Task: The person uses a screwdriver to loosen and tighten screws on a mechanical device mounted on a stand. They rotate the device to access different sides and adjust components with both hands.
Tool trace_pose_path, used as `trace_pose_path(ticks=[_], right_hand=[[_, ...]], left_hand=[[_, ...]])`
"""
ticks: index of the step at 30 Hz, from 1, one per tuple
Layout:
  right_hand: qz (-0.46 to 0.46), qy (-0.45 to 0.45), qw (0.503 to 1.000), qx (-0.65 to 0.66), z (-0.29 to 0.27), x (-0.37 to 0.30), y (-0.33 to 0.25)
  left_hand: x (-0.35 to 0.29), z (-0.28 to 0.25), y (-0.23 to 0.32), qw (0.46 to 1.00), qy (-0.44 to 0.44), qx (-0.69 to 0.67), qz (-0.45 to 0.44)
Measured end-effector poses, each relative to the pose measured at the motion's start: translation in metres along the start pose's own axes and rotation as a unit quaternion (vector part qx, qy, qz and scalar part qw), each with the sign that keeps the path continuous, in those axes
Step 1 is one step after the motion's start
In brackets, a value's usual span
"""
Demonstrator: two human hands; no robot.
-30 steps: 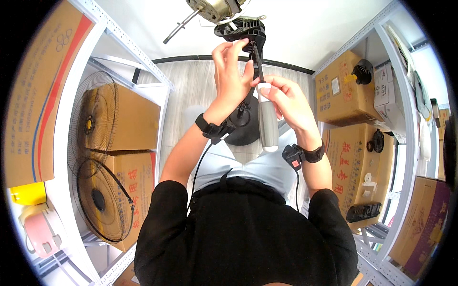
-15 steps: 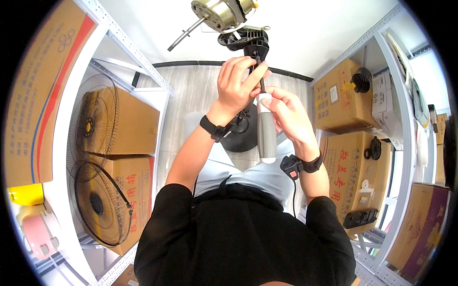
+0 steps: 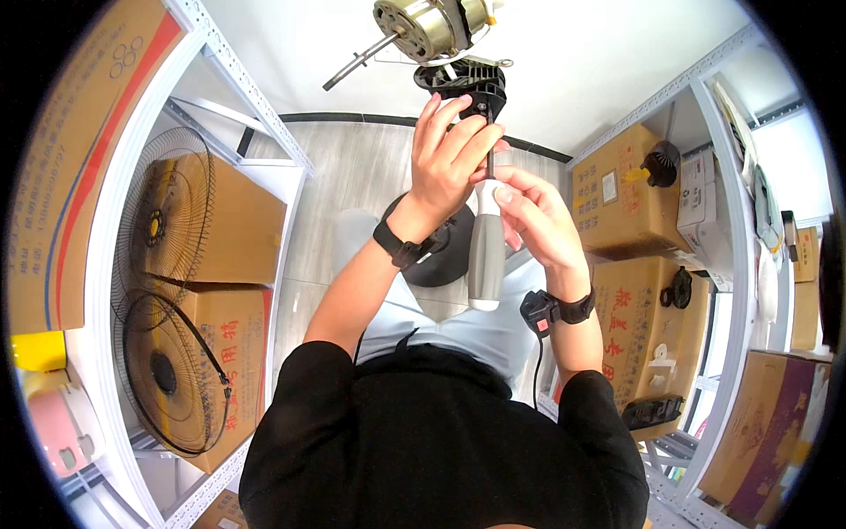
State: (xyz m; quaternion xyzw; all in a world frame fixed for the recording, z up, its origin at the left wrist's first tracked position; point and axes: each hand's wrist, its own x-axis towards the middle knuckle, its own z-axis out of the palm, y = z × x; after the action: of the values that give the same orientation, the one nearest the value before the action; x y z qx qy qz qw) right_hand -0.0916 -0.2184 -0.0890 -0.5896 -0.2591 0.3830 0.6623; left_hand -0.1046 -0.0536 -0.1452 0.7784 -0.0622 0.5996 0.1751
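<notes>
A screwdriver (image 3: 486, 264) with a grey and white handle is gripped near the top of its handle by the fingers of my right hand (image 3: 542, 220). Its dark shaft reaches up to the black fan neck (image 3: 480, 99), where the tip meets a recess beside a screw. My left hand (image 3: 445, 167) is closed around that neck, just beneath the bracket, with its fingertips beside the shaft. Above sits a bare metal fan motor (image 3: 427, 31), its long shaft (image 3: 359, 63) pointing to the lower left. The round black base (image 3: 432, 251) stands on the floor, partly hidden by my left forearm.
Wire fan guards (image 3: 167, 370) lean against cardboard boxes (image 3: 220, 225) on the left shelf. On the right shelf, a box (image 3: 648, 344) has small black parts and a white part on its side. A cable (image 3: 538, 370) hangs from my right wrist device.
The motor and bracket appear slightly farther right and lower in view. Both hands stay at the neck, and the screwdriver stands a little more upright.
</notes>
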Motion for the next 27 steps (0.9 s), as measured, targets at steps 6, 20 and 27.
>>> trace_pose_path(ticks=[6, 20, 27], right_hand=[[-0.012, -0.017, 1.0, 0.002, -0.005, 0.003, 0.007], [-0.011, -0.011, 1.0, 0.01, -0.003, 0.005, 0.003], [-0.015, -0.024, 0.998, 0.053, -0.006, 0.009, 0.007]], left_hand=[[-0.002, -0.003, -0.001, 1.0, -0.008, 0.005, 0.013], [0.0, -0.003, -0.004, 0.999, -0.012, 0.016, 0.025], [0.014, -0.008, -0.013, 0.999, -0.031, 0.006, 0.034]])
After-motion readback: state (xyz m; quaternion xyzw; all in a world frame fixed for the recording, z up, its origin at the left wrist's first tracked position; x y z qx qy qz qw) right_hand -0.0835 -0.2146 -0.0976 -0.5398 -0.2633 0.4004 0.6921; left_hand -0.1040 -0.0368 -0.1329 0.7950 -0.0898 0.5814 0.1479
